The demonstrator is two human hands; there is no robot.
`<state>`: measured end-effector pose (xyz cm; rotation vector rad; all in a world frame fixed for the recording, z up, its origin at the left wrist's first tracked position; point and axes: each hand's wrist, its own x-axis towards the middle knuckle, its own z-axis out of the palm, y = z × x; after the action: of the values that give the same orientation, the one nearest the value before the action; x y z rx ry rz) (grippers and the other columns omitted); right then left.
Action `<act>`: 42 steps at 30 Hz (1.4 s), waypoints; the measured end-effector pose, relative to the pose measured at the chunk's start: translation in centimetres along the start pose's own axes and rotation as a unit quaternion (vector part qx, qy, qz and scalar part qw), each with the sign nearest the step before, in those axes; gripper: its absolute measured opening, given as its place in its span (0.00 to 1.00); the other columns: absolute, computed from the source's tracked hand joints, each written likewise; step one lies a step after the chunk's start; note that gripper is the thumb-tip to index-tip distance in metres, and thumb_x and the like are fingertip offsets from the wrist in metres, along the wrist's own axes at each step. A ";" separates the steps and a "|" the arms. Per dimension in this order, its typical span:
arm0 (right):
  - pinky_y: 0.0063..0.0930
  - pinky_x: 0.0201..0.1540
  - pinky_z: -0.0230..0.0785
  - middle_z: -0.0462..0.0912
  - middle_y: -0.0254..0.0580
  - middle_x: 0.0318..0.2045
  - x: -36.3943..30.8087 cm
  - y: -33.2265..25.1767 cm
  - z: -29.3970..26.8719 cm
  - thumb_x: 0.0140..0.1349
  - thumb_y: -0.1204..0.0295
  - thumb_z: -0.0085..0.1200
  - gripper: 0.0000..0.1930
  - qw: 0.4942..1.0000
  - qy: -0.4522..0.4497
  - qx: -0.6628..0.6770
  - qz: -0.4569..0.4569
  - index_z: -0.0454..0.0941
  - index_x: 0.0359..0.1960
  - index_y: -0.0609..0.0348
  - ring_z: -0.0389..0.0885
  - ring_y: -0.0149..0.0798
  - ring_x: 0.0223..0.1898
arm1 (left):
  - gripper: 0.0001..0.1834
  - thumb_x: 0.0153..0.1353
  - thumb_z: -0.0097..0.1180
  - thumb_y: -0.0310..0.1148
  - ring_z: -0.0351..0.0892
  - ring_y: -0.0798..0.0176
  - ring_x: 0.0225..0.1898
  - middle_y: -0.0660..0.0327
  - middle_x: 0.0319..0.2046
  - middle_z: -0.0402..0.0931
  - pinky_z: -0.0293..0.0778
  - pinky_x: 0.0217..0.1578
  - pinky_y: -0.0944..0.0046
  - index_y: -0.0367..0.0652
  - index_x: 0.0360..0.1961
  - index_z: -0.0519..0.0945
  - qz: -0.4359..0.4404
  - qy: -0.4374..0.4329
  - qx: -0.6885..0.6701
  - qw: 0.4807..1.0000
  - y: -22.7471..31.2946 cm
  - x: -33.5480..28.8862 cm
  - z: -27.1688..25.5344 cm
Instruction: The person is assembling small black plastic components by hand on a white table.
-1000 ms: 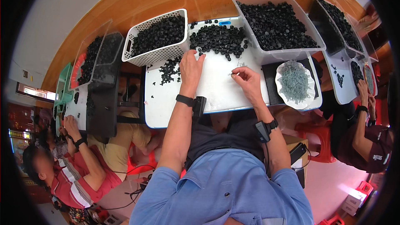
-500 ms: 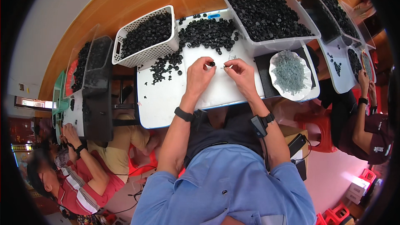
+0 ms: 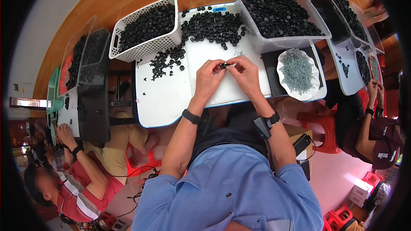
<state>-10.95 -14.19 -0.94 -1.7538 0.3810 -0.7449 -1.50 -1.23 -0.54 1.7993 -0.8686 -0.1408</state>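
Observation:
Over the white tabletop [image 3: 171, 100], my two hands meet fingertip to fingertip. My left hand [image 3: 208, 78] pinches a small black round plastic part [image 3: 223, 66]. The thumb and forefinger of my right hand [image 3: 245, 75] are closed at the same part; a tiny pale bit shows on top, too small to name. Ahead of my hands lies a heap of black round parts [image 3: 212, 26]. To the left are smaller black pieces [image 3: 165, 64]. By my right hand, a white scalloped plate [image 3: 280, 69] holds many thin grey-green pieces [image 3: 297, 72].
A white perforated basket [image 3: 145, 51] of black parts stands back left. At back right is a clear bin [image 3: 274, 42] of black parts. A dark mat [image 3: 271, 70] lies partly under the plate. Other people work at tables on the left [image 3: 70, 122] and right [image 3: 346, 72].
My hands were apart, the black part in the left fingers and a thin small piece in the right. Now the right fingertips have come left onto the black part.

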 end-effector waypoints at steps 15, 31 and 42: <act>0.25 0.30 0.71 0.86 0.40 0.34 -0.1 -0.3 0.2 0.57 0.79 0.67 0.08 0.998 -0.002 -0.062 0.011 0.88 0.39 0.61 0.79 0.29 0.27 | 0.15 0.58 0.68 0.25 0.84 0.61 0.32 0.56 0.32 0.84 0.79 0.36 0.62 0.37 0.47 0.85 -0.011 0.002 -0.003 1.000 -0.2 0.0 0.1; 0.20 0.31 0.70 0.87 0.38 0.33 -0.1 1.5 0.1 0.61 0.79 0.64 0.07 0.998 -0.003 0.036 0.059 0.89 0.41 0.62 0.79 0.24 0.29 | 0.15 0.61 0.68 0.27 0.87 0.62 0.35 0.54 0.35 0.88 0.82 0.40 0.64 0.37 0.49 0.85 -0.045 -0.019 -0.021 0.999 -0.7 -0.1 -0.4; 0.20 0.31 0.70 0.87 0.37 0.32 0.0 1.0 0.1 0.61 0.80 0.65 0.07 0.998 0.002 0.043 0.037 0.89 0.40 0.63 0.79 0.24 0.28 | 0.15 0.62 0.68 0.27 0.88 0.66 0.39 0.57 0.38 0.89 0.81 0.42 0.67 0.36 0.50 0.85 -0.087 -0.036 -0.042 0.995 -0.2 0.0 -0.5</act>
<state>-10.75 -14.43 -1.93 -1.6494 0.4091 -0.7008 -1.16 -0.85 -0.55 1.7994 -0.7440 -0.3521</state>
